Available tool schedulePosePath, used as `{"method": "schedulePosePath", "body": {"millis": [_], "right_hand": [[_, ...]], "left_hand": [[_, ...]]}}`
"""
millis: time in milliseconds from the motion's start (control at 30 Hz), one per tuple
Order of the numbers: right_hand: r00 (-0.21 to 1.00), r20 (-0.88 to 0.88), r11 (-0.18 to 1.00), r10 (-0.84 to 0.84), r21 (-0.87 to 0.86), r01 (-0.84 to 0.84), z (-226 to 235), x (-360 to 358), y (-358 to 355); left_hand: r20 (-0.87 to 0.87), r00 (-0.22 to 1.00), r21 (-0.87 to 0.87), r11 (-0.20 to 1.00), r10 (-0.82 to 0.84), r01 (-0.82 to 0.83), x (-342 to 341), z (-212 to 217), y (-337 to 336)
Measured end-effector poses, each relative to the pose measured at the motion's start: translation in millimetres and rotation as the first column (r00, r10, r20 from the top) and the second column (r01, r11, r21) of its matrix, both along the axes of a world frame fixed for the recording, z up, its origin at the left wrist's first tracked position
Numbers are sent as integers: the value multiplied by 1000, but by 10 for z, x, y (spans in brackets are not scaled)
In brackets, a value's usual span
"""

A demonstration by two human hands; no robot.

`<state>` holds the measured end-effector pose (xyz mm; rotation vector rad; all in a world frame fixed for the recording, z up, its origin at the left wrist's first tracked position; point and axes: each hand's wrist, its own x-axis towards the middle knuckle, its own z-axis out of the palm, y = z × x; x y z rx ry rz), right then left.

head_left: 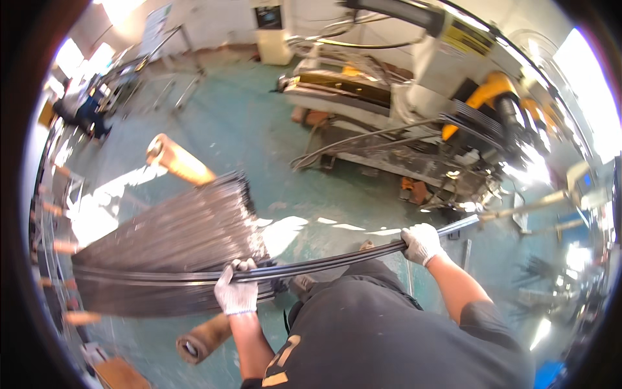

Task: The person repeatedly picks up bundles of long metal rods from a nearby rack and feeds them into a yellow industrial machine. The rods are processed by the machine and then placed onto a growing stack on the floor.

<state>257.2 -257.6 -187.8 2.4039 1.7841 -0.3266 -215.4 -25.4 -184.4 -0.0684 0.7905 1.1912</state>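
Both my hands wear white knitted gloves. They hold a long, thin bundle of dark glossy strips (324,264), which runs across the front of my body. My left hand (236,290) is closed around it, beside a large stack of similar dark strips (175,236). Farther right, my right hand (421,244) grips the same bundle, whose end extends past that hand. To the left the bundle passes over the stack, and its far end is hard to tell from the strips beneath. How many strips I hold cannot be made out.
Brown cardboard rolls lie on the green floor, one beyond the stack (184,161) and one nearer me (204,338). A machine bench (382,152) with hoses stands ahead, a yellow machine part (489,94) to its right. Another person (87,113) is at the far left.
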Motion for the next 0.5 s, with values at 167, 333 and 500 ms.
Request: {"method": "schedulePosePath", "body": {"millis": [167, 333, 500], "right_hand": [[970, 88, 932, -227, 310, 190, -306, 1778, -1084], [511, -440, 4, -738, 755, 656, -446, 2686, -1744], [-320, -437, 218, 840, -269, 938, -642, 2942, -1631]], "left_hand": [[200, 966, 417, 906, -166, 69, 283, 820, 476], [-215, 976, 567, 809, -38, 156, 1409, 1880, 479], [-284, 912, 574, 709, -297, 410, 3327, 1774, 165]]}}
